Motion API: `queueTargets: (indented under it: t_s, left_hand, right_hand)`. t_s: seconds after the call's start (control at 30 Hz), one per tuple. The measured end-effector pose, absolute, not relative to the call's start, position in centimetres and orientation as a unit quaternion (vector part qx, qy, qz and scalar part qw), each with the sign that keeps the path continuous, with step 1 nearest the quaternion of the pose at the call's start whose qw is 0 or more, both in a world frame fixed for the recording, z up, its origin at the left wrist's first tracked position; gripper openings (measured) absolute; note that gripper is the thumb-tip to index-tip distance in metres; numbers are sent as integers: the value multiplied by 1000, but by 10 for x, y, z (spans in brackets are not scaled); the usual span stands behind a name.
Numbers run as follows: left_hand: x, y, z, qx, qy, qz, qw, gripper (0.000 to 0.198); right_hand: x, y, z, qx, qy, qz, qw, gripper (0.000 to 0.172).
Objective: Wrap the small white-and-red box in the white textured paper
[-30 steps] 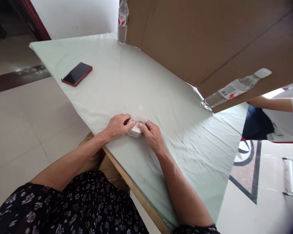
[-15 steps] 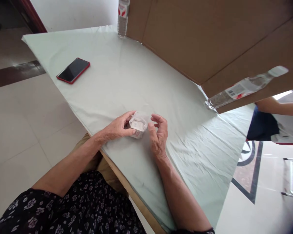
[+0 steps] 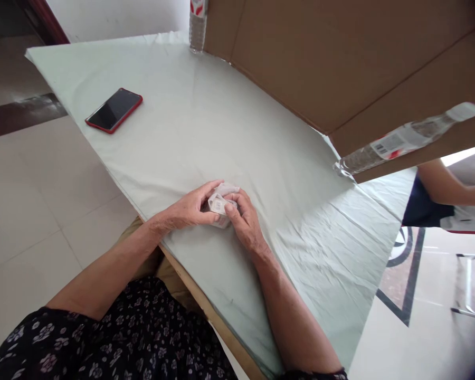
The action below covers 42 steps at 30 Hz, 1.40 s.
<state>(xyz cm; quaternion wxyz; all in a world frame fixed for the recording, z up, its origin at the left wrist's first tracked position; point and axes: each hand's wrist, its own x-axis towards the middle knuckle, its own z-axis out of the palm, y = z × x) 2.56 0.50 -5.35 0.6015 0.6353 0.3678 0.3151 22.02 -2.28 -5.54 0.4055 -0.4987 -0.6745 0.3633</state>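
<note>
A small translucent plastic bag (image 3: 226, 188) holds a flat-topped pale block (image 3: 218, 205) with a faint printed square on it, and rests on the cloth near the table's front edge. From the left side, my left hand (image 3: 188, 209) grips the bag between thumb and fingers. My right hand (image 3: 243, 216) is closed at the bag's right side, its thumb on the pale block and its curled fingers at the bag's mouth. The fingertips are partly hidden, and I cannot tell exactly what the block is.
A phone with a red case (image 3: 114, 111) lies on the pale green tablecloth (image 3: 174, 132) at the left. A large cardboard panel (image 3: 285, 58) stands across the far side, with a bottle (image 3: 198, 31) and another bottle (image 3: 404, 140) against it. A person's arm (image 3: 451, 182) shows at the right.
My right hand has moved left from beside the bag and closed on the pale block at its mouth. My left hand keeps its grip. The view has shifted slightly.
</note>
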Motion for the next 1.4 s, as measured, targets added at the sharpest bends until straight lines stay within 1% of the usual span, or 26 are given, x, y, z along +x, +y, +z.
queueTargets:
  t_s: [0.07,0.13,0.2,0.27,0.3,0.37,0.5,0.63,0.8,0.93,1.07,1.3,1.4]
  left_hand:
    - [25,5,-54,624,367,311,616,89]
    - [25,5,-52,613,357,315,630,88]
    - [25,5,-51,604,349,318,642,88]
    - [26,5,-49,597,352,317,648,87]
    - [26,4,-48,595,355,314,649,87]
    - [27,4,-46,592,367,312,646,86]
    - [28,3,-44,597,380,322,629,80]
    - [28,2,-43,608,357,329,629,74]
    - [26,2,-44,573,359,336,656,83]
    - [27,2,-44,551,379,328,667,87]
    - [26,3,-43,555,383,326,662,88]
    - [25,3,-43,577,388,316,646,83]
    - [25,3,-42,567,387,321,652,85]
  right_hand:
    - [219,-25,-57,-497,-645,382,437,43]
    - [218,-28,-60,-490,-609,411,470,49]
    - [218,-31,-63,-486,-586,431,485,62]
    - [219,-33,-66,-490,-584,433,481,76]
    - [220,-33,-68,-492,-586,431,479,81]
    - [220,-33,-71,-494,-588,428,476,85]
    - [219,-32,-73,-506,-576,421,485,82]
    - [219,-33,-70,-504,-558,444,487,80]
    - [219,-34,-67,-507,-542,463,484,79]
    - [217,-35,-69,-514,-545,452,484,76]
    - [217,-35,-68,-526,-552,438,476,72]
    - [219,-35,-67,-535,-557,429,468,71]
    - [219,-34,-68,-536,-553,433,468,72]
